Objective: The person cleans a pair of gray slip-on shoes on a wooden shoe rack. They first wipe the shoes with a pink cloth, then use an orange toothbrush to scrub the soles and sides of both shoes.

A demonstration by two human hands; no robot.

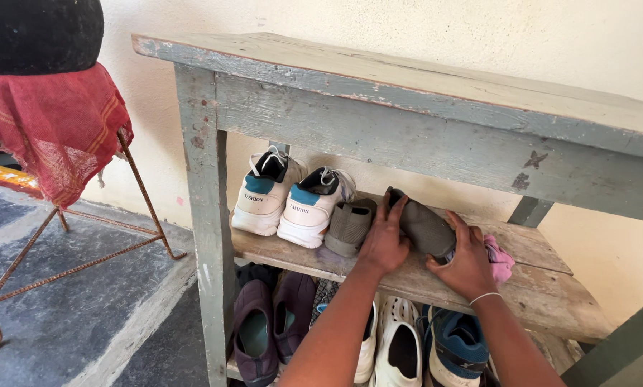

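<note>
My left hand (384,240) and my right hand (467,264) both grip a grey slip-on shoe (426,228) lying tilted on the wooden middle shelf (543,297) of a worn grey-blue rack. Its matching grey shoe (348,226) stands just left of my left hand. Further left on the same shelf sits a pair of white sneakers (287,201) with blue tongues. A pink cloth (499,259) lies behind my right hand, partly hidden by it.
On the lower shelf stand purple slip-ons (271,326), white clogs (399,347) and a blue and white sneaker (457,344). The rack's top board (407,79) overhangs the shelf. A rusty metal stand (63,265) draped in red cloth (53,125) stands left, on a dark stone floor.
</note>
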